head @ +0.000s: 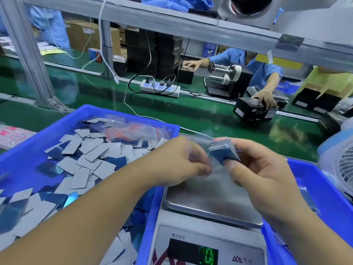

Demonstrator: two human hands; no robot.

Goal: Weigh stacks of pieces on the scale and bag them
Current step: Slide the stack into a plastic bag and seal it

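Observation:
My right hand (256, 169) grips a stack of blue and grey pieces (223, 151) between thumb and fingers, above the scale. My left hand (181, 161) pinches a clear plastic bag (205, 169) beside the stack; the bag looks partly drawn over the stack, though blur hides how far. The steel pan of the scale (210, 201) lies bare below both hands, and its green display (209, 256) shows a zero. The blue bin (63, 123) on the left holds several loose grey and blue pieces (86, 159) and a heap of clear zip bags (137, 131).
A second blue bin (324, 190) sits to the right of the scale, a white fan (342, 165) at the far right. Beyond runs a green conveyor belt (191, 109) with a power strip (160, 88). Another person in a blue sleeve (229, 56) handles black boxes across it.

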